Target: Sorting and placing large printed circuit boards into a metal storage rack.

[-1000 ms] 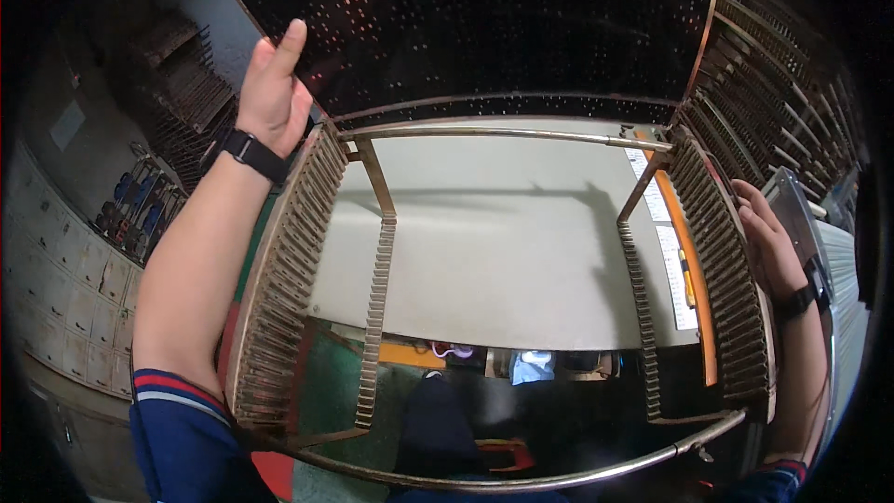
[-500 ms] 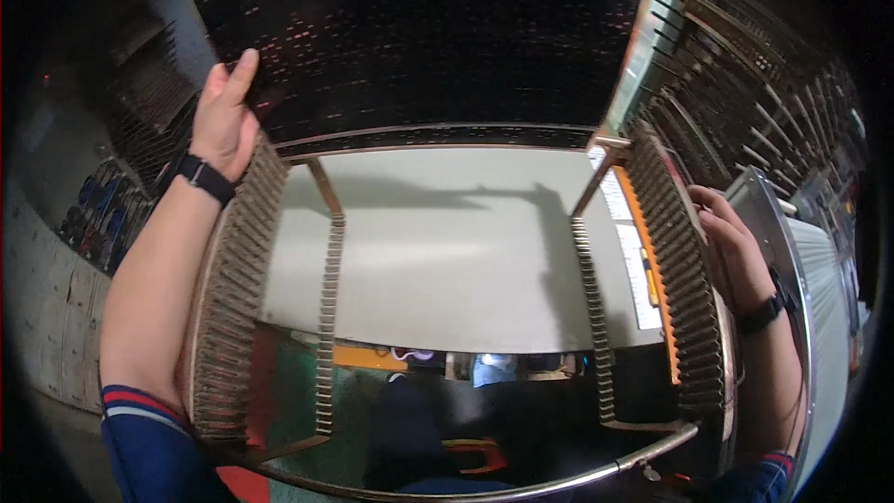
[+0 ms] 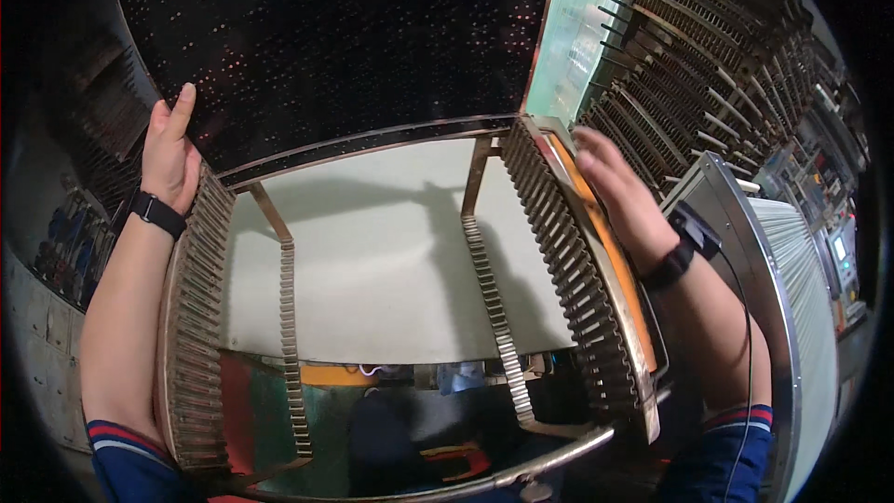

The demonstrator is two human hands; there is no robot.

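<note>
A metal rack stands in front of me, with a ribbed left side plate (image 3: 197,317), a ribbed right side plate (image 3: 568,261) and slotted bars between them. My left hand (image 3: 169,154) rests at the far end of the left plate, thumb up and palm inward; its other fingers are partly hidden. Outside the right plate is my right hand (image 3: 615,191), fingers stretched out and slightly blurred, near the plate's far end. Whether it touches the plate I cannot tell. A dark panel with many small holes (image 3: 354,37) stands upright at the rack's far end.
Beneath the rack lies a pale work surface (image 3: 372,279). An orange strip (image 3: 605,233) runs along the right plate. A metal-framed pale panel (image 3: 792,317) stands close to my right forearm. More slotted racks (image 3: 689,56) are stacked at the far right. A curved metal bar (image 3: 559,452) crosses the near side.
The right side plate has come leftward, nearer the left plate. My right hand has moved left and forward, its fingers now stretched. The whole view has shifted, showing more at the right.
</note>
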